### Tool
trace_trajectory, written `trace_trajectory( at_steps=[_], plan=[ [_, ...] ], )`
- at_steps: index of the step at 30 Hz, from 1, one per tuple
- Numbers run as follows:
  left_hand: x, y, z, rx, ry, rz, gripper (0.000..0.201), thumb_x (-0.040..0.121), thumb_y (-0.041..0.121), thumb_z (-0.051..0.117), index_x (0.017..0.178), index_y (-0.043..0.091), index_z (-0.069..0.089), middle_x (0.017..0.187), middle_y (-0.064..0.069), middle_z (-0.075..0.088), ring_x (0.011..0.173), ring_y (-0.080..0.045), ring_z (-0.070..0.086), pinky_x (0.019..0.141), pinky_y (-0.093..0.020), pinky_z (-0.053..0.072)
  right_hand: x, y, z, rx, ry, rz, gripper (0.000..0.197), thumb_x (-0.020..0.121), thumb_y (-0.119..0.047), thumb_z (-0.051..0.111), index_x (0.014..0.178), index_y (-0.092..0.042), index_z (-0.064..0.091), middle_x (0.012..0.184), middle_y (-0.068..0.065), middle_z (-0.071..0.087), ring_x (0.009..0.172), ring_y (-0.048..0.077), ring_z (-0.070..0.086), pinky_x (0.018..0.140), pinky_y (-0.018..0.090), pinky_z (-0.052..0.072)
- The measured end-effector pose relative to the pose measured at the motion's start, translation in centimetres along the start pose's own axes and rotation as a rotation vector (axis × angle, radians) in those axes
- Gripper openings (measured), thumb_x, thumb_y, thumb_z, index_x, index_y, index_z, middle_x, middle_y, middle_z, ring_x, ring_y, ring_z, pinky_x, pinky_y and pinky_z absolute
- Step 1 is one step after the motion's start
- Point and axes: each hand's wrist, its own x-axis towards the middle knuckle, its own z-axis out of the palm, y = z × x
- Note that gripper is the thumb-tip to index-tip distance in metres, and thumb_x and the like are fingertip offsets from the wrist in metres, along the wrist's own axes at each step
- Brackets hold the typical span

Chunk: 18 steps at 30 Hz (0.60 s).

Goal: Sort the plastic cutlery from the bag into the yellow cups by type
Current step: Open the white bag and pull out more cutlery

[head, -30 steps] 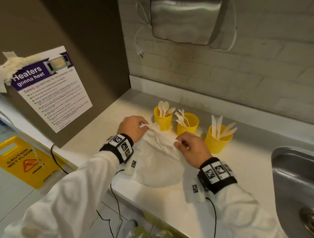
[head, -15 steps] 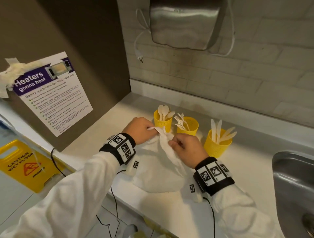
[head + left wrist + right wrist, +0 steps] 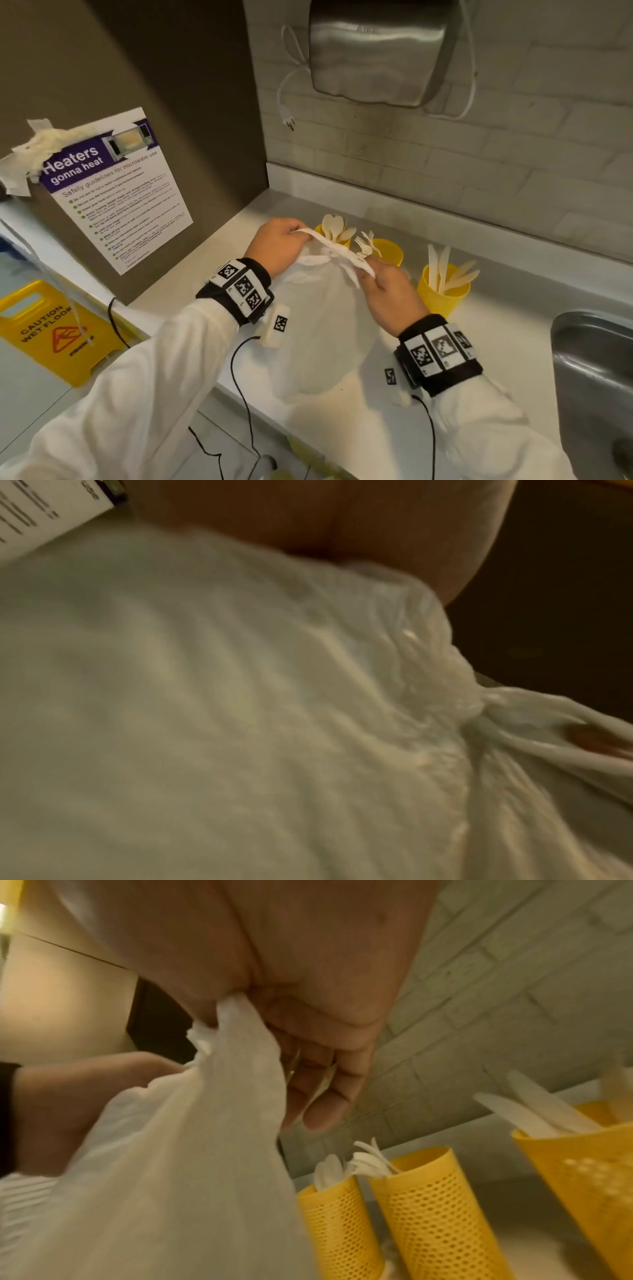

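Two hands draw the handles of a thin, crumpled white plastic bag apart over a pale surface. The left hand clenches one twisted handle strip; the right hand pinches the other between thumb and curled fingers, as the right-wrist view confirms. The handles cross at a tight knot at the bag's neck, seen blurred in the left-wrist view. The bag's body lies slack on the surface; whether cutlery remains inside cannot be told.

Behind the bag stand three perforated yellow plastic cups: the left cup holds white plastic spoons, the middle cup white plastic forks, and the right cup, set a little apart near a steel sink, white plastic knives.

The step in hand appears to be working the knotted handles. Judged advice: pull evenly and level, away from the cups, since the strip passes just in front of the spoon and fork cups and a jerk could tip them. Thin film stretches and tears; steady tension suits it better than a snatch.
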Motion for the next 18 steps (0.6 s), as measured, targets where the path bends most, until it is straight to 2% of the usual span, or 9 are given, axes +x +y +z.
trace_trajectory(
  at_steps=[2, 5, 6, 8, 10, 12, 14, 16, 18],
  plan=[
    [0.1, -0.6, -0.8, -0.039, 0.074, -0.078, 0.022, 0.094, 0.021, 0.056, 0.09, 0.019, 0.078, 0.095, -0.003, 0.075, 0.091, -0.022, 0.066, 0.084, -0.035, 0.048, -0.6, 0.8, -0.8, 0.057, 0.05, 0.05, 0.024, 0.108, -0.023, 0.044, 0.104, -0.013, 0.066, 0.092, 0.004, 0.066, 0.081, 0.017, 0.06, 0.068, 0.024, 0.042],
    [0.0, -1.4, -2.1, -0.154, 0.231, -0.244, 0.022, 0.095, 0.024, 0.054, 0.097, 0.013, 0.074, 0.091, -0.009, 0.071, 0.087, -0.029, 0.064, 0.072, -0.036, 0.046, -1.3, 2.0, -1.7, 0.227, 0.174, 0.178, 0.032, 0.109, -0.029, 0.042, 0.099, -0.01, 0.065, 0.089, 0.018, 0.068, 0.076, 0.023, 0.06, 0.072, 0.035, 0.047],
    [-0.1, -1.5, -2.4, -0.161, 0.246, -0.265, 0.022, 0.095, 0.026, 0.055, 0.097, 0.014, 0.073, 0.091, -0.009, 0.07, 0.087, -0.03, 0.065, 0.074, -0.036, 0.048, -1.5, 2.1, -1.9, 0.293, 0.206, 0.222, 0.031, 0.109, -0.03, 0.042, 0.097, -0.013, 0.066, 0.09, 0.018, 0.069, 0.078, 0.021, 0.06, 0.074, 0.036, 0.048],
    [-0.3, -1.4, -2.7, -0.139, 0.181, -0.238, 0.021, 0.093, 0.029, 0.058, 0.098, 0.016, 0.074, 0.096, -0.011, 0.073, 0.093, -0.032, 0.067, 0.085, -0.042, 0.051, -1.4, 1.8, -2.3, 0.398, 0.223, 0.28, 0.025, 0.108, -0.028, 0.046, 0.1, -0.021, 0.069, 0.097, 0.009, 0.072, 0.088, 0.017, 0.064, 0.081, 0.035, 0.049],
    [-0.8, -0.4, -3.0, -0.118, 0.05, -0.211, 0.031, 0.094, 0.038, 0.061, 0.102, 0.01, 0.074, 0.1, -0.013, 0.074, 0.092, -0.029, 0.067, 0.085, -0.039, 0.05, -0.9, 1.0, -2.5, 0.428, 0.21, 0.273, 0.021, 0.105, -0.022, 0.051, 0.101, -0.026, 0.072, 0.096, 0.0, 0.073, 0.093, 0.017, 0.066, 0.082, 0.032, 0.049],
    [-1.1, 0.9, -3.3, -0.129, -0.021, -0.226, 0.044, 0.093, 0.045, 0.061, 0.098, 0.002, 0.072, 0.091, -0.015, 0.071, 0.082, -0.026, 0.065, 0.075, -0.035, 0.046, -0.1, 0.1, -2.9, 0.437, 0.208, 0.244, 0.019, 0.099, -0.015, 0.057, 0.093, -0.022, 0.074, 0.09, 0.005, 0.073, 0.087, 0.02, 0.065, 0.081, 0.035, 0.049],
    [-1.2, 1.9, -3.7, -0.157, 0.033, -0.228, 0.035, 0.093, 0.041, 0.059, 0.09, 0.008, 0.07, 0.083, -0.014, 0.064, 0.078, -0.026, 0.061, 0.071, -0.035, 0.043, 0.5, -1.1, -3.6, 0.467, 0.217, 0.198, 0.019, 0.096, -0.01, 0.058, 0.09, -0.019, 0.074, 0.091, 0.01, 0.073, 0.088, 0.027, 0.066, 0.083, 0.041, 0.051],
    [-1.0, 2.4, -4.3, -0.27, 0.145, -0.28, 0.029, 0.092, 0.036, 0.06, 0.09, 0.008, 0.068, 0.085, -0.015, 0.066, 0.082, -0.031, 0.065, 0.075, -0.039, 0.051, 0.9, -2.5, -4.5, 0.533, 0.25, 0.162, 0.023, 0.09, -0.004, 0.056, 0.085, -0.018, 0.073, 0.084, 0.009, 0.07, 0.08, 0.024, 0.063, 0.077, 0.037, 0.051],
    [-0.8, 2.7, -5.0, -0.443, 0.203, -0.334, 0.035, 0.086, 0.039, 0.065, 0.109, 0.012, 0.066, 0.101, -0.012, 0.071, 0.098, -0.036, 0.07, 0.088, -0.047, 0.057, 1.4, -3.8, -5.5, 0.588, 0.284, 0.114, 0.026, 0.088, 0.002, 0.052, 0.075, -0.016, 0.067, 0.07, 0.002, 0.061, 0.069, 0.014, 0.055, 0.066, 0.027, 0.046]
  ],
)
